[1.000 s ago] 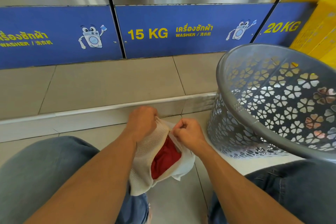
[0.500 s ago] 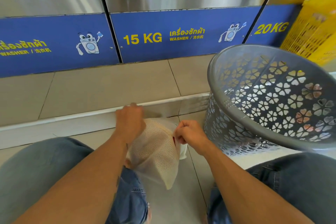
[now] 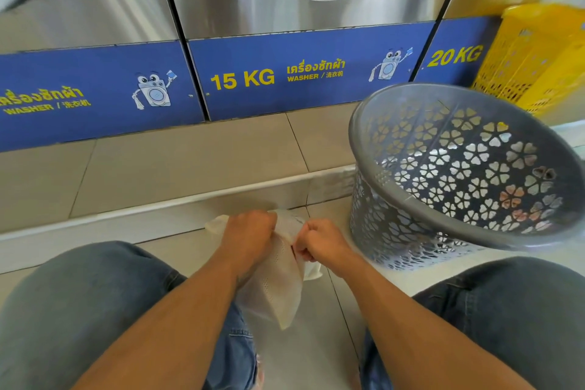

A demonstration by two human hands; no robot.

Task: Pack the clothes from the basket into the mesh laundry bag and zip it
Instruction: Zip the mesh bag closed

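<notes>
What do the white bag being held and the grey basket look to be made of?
Mesh laundry bag: off-white synthetic mesh fabric, probably polyester; fine holes show and it hangs limp. Grey basket: moulded plastic, smooth with a slight sheen, given the flower-shaped cutouts and rolled rim.

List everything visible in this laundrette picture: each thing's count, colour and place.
Stainless steel washing machines: three, silver, along the back.
Blue label panels: three, blue, below the machines.
Yellow plastic slatted crate: one, yellow, far right.
Grey plastic basket with flower cut-outs: one, grey, on the floor, right.
White mesh laundry bag: one, white, centre, between the knees.
Beige tiled floor: one, beige, stepped, foreground.
Jeans-clad legs: two, blue, bottom corners.
Hands: two; left hand grips the bag, right hand pinches its edge.
</notes>
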